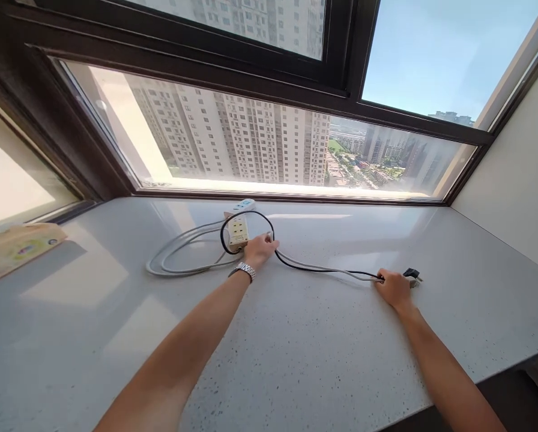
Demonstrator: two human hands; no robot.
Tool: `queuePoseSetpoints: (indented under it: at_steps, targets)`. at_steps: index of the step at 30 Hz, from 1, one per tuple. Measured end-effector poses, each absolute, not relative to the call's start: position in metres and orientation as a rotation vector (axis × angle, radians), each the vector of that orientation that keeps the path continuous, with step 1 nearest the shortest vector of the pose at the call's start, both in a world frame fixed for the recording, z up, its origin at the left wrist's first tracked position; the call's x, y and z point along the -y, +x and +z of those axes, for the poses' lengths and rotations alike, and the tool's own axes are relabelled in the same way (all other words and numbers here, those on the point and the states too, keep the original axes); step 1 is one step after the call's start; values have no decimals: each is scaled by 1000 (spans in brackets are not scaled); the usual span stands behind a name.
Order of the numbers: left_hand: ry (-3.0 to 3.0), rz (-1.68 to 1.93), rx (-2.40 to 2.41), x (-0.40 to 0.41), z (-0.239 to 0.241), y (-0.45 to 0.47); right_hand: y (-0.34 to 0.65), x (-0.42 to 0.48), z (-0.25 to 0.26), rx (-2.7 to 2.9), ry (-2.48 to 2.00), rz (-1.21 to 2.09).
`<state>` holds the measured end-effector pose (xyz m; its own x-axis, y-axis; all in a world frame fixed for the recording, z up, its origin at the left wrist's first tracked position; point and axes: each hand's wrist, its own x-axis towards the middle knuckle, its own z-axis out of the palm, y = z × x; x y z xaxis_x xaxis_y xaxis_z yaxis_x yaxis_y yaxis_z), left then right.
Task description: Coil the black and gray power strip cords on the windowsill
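from my end of the feed, the one container i can make out is a soft yellowish pack (pixel 21 249), well off to the left of the left fingers; its contents are hidden from me. beyond and slightly left of those same fingers sits a cream socket block (pixel 237 233) with a yellowish face of dark slots, and just behind it a white socket block (pixel 244 205) with a blue face. i can't tell whether the two are joined.

my left hand (pixel 260 249), a metal watch (pixel 245 271) at its wrist, has thumb and forefinger pinching the grey cord (pixel 323 268), with the black cord (pixel 314 270) at the fingertips. left of these fingers the grey cord lies in wide, loose loops; the black one arches in a thin ring across the cream block. both run fairly straight, side by side, to my right hand (pixel 394 288), its fingers curled around them. just past those knuckles a black plug (pixel 412 273) sticks out, pins facing right. all rests on a pale speckled counter (pixel 296 348).
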<state>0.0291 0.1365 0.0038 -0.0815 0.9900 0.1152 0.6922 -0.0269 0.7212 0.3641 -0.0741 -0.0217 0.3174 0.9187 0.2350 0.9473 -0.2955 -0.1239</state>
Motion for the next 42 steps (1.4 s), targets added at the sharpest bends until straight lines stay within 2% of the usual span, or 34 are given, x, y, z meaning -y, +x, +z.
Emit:
queuePoseSetpoints:
  at_steps: [5,10,14,17,22,26,30,34,42]
  targets:
    - [1772,834,-2006,-158,6,21,347,68,-17,1828,-2100,-69]
    - [1859,826,-1938,-133,-3,13,348,68,-17,1858,-2022,-31]
    - [1996,1107,-1824,-76,-11,13,340,69,-18,1911,-1992,-95]
    - [2230,1272,-1455,-26,-9,20,314,73,-19,2021,-1907,-142]
    - [2491,1020,-895,34,0,37,245,74,-25,2334,-1539,-182]
    - [2538,690,-945,48,-5,40,205,59,-27,2424,-1389,-214]
    - [2350,561,-1170,41,-10,36,199,48,-22,2222,-1472,-302]
    - [2157,679,-1112,36,-12,38,215,51,-20,1871,-1596,-321]
    - [1804,915,-1018,36,-15,44,233,53,-27,1512,-1718,-112]
